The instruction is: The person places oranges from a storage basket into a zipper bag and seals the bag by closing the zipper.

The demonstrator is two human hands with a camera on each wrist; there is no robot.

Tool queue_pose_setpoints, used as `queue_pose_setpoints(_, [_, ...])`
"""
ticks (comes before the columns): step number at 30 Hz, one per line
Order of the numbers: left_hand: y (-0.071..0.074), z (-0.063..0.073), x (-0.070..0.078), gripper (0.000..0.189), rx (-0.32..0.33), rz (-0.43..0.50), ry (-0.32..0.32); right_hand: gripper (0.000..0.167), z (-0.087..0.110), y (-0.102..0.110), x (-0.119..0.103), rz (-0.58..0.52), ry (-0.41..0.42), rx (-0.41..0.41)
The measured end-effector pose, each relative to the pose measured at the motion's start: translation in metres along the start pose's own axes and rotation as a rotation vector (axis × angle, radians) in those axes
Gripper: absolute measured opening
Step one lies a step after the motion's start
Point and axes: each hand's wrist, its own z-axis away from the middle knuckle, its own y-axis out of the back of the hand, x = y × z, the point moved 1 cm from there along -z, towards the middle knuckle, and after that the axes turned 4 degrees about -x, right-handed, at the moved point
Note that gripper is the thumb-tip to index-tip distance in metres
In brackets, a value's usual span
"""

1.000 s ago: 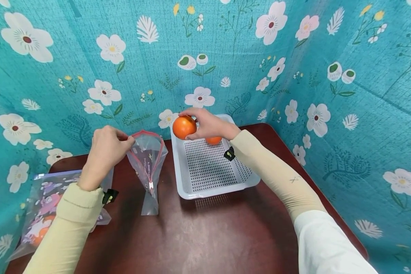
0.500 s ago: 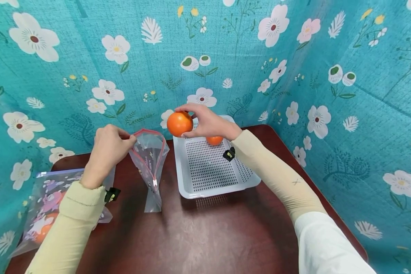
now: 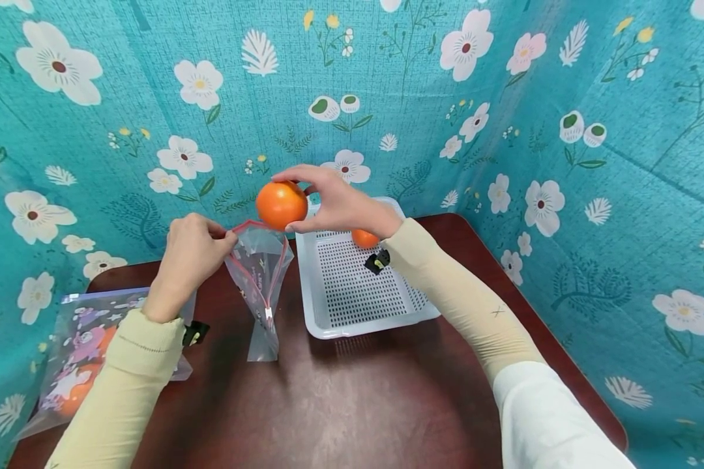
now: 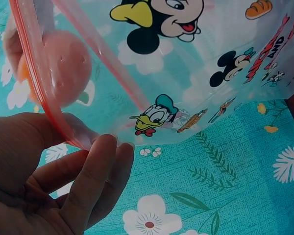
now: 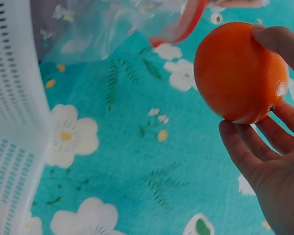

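My left hand (image 3: 192,254) pinches the red-edged rim of a clear zip bag (image 3: 258,267), whose mouth gapes at the top. Cartoon prints cover the bag in the left wrist view, and its lower end hangs narrow near the table. My right hand (image 3: 337,198) grips an orange (image 3: 281,205) between thumb and fingers, just above and right of the bag's mouth. In the right wrist view the orange (image 5: 240,73) shows whole, with the bag's red rim (image 5: 186,24) close beside it. Through the clear plastic, the left wrist view shows the orange (image 4: 66,68) behind the rim.
A white perforated basket (image 3: 313,306) stands right of the bag, with another orange (image 3: 365,238) at its back. On the left lies a printed zip bag (image 3: 82,326) with oranges inside, partly under my left forearm. Flowered teal cloth (image 3: 258,117) hangs behind the dark table (image 3: 340,404).
My right hand has carried the orange left from over the basket to the bag's mouth. The left hand and the bag have shifted only slightly.
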Motion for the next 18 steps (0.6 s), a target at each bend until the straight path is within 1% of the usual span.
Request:
queue_pose_setpoints(3, [-0.001, -0.001, 0.002, 0.020, -0.011, 0.001, -0.001, 0.071, -0.005, -0.004, -0.010, -0.027, 0.040, -0.004])
queue_pose_setpoints(6, [-0.001, -0.001, 0.004, 0.023, -0.015, -0.008, -0.004, 0.070, -0.008, -0.007, -0.018, -0.051, 0.056, -0.011])
queue_pose_setpoints(10, [-0.001, -0.001, 0.005, 0.029, -0.012, -0.020, -0.010, 0.069, -0.010, -0.011, -0.022, -0.078, 0.049, -0.029])
queue_pose_setpoints(14, [0.001, -0.001, 0.005, 0.026, -0.012, -0.015, -0.007, 0.069, -0.010, -0.016, -0.023, -0.094, 0.046, -0.057])
queue_pose_setpoints(18, [0.003, -0.001, 0.006, 0.025, -0.014, -0.014, 0.007, 0.069, -0.010, -0.020, -0.023, -0.076, 0.042, -0.087])
